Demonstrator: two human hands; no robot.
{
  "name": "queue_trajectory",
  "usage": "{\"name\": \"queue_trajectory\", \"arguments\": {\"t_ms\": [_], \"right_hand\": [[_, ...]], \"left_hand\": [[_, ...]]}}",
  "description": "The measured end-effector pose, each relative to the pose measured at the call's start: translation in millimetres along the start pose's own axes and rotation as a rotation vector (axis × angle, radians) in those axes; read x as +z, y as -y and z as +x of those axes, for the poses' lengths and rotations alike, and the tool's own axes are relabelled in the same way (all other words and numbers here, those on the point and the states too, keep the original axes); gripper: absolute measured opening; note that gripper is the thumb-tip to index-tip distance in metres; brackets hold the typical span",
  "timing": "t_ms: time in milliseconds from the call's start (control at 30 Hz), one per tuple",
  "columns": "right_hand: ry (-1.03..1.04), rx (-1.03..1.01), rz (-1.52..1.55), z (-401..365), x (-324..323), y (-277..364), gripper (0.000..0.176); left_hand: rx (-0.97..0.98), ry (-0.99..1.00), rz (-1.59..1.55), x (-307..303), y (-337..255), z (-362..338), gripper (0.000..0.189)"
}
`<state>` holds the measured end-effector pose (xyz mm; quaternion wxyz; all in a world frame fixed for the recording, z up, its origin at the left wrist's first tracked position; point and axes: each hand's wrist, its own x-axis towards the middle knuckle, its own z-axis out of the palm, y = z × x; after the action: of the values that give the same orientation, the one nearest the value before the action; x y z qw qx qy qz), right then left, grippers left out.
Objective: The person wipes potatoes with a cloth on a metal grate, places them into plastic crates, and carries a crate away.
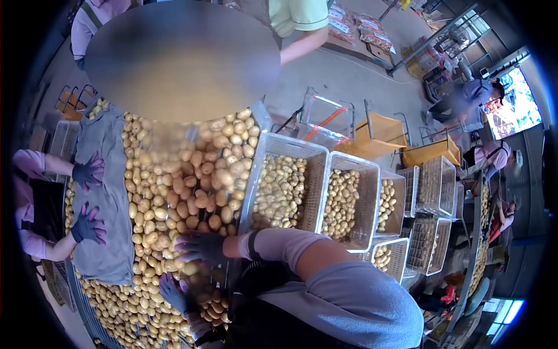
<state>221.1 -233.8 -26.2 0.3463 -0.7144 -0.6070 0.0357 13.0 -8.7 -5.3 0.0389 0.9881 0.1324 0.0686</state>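
My left hand [174, 294], in a dark glove with purple fingertips, rests over the potatoes near the lower middle of the head view. Its fingers are apart, and I see nothing held in it. Above it, my right hand [202, 248] in a matching glove lies palm down with fingers spread, touching the heap. Yellow potatoes [152, 225] cover the sorting table, with a patch of browner potatoes [187, 180] beyond my right hand. More brownish ones lie beside my left wrist.
Across the table, a co-worker's gloved hands [88, 227] lie on a grey cloth [104, 256]. Crates of potatoes [325, 192] stand along the right side. Yellow carts [378, 135] are behind them. Other people [474, 96] work farther off. A blurred patch hides the top area.
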Motion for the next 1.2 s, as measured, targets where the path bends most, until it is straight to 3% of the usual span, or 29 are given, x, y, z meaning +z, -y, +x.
{"name": "queue_trajectory", "arguments": {"t_ms": [333,400,433,467,500,533,567,667,733,800,900,967,1100,1167,1200], "right_hand": [[-0.028,-0.026,-0.008,-0.9,10.0,0.2,0.072],[-0.121,-0.032,-0.010,2.7,16.4,0.7,0.071],[-0.172,-0.134,0.057,29.0,27.7,11.3,0.070],[-0.296,-0.190,0.037,10.8,43.3,-11.7,0.065],[-0.184,-0.170,0.037,16.9,30.9,-7.0,0.059],[-0.043,-0.144,-0.024,20.8,24.7,-6.2,0.056],[-0.164,-0.222,0.046,31.0,8.4,-13.5,0.057],[-0.089,0.030,-0.111,50.0,-14.6,-38.2,0.053],[-0.198,0.407,-0.007,70.5,-17.8,-84.0,0.046],[-0.224,0.303,-0.443,92.2,-47.1,-117.5,0.042],[-0.215,0.294,-0.420,123.6,-59.7,-146.3,0.044],[-0.008,0.355,-0.507,145.3,-63.1,-174.8,0.051],[-0.118,0.421,-0.654,179.3,-63.5,-216.2,0.048],[-0.184,0.663,-0.560,199.1,-75.2,-215.7,0.045],[-0.186,0.640,-0.561,208.6,-73.7,-211.1,0.045]], "left_hand": [[-0.020,0.011,-0.010,17.5,13.6,-4.0,0.056],[0.174,-0.164,0.068,28.5,27.2,-7.3,0.051],[0.081,-0.204,0.079,-3.1,33.4,-17.7,0.048],[0.087,-0.010,-0.085,14.5,21.3,4.4,0.045],[0.068,-0.186,-0.080,-2.6,-2.6,15.9,0.044],[0.073,-0.232,-0.144,-11.5,-8.7,21.0,0.045],[0.013,-0.179,-0.141,-18.2,-12.3,20.8,0.042],[-0.086,-0.034,-0.060,-30.9,-6.4,17.0,0.060],[-0.135,-0.038,-0.117,-32.8,-8.8,17.9,0.060],[-0.217,0.046,-0.148,-40.9,-10.8,20.1,0.066],[-0.241,0.028,-0.140,-37.0,-6.0,18.6,0.067],[-0.238,0.036,-0.149,-33.5,-3.8,16.4,0.067],[-0.251,-0.023,-0.177,-31.7,-2.2,16.2,0.063],[-0.268,-0.032,-0.192,-30.6,-0.7,13.2,0.063],[-0.272,-0.038,-0.217,-29.0,-1.1,14.3,0.063]]}}
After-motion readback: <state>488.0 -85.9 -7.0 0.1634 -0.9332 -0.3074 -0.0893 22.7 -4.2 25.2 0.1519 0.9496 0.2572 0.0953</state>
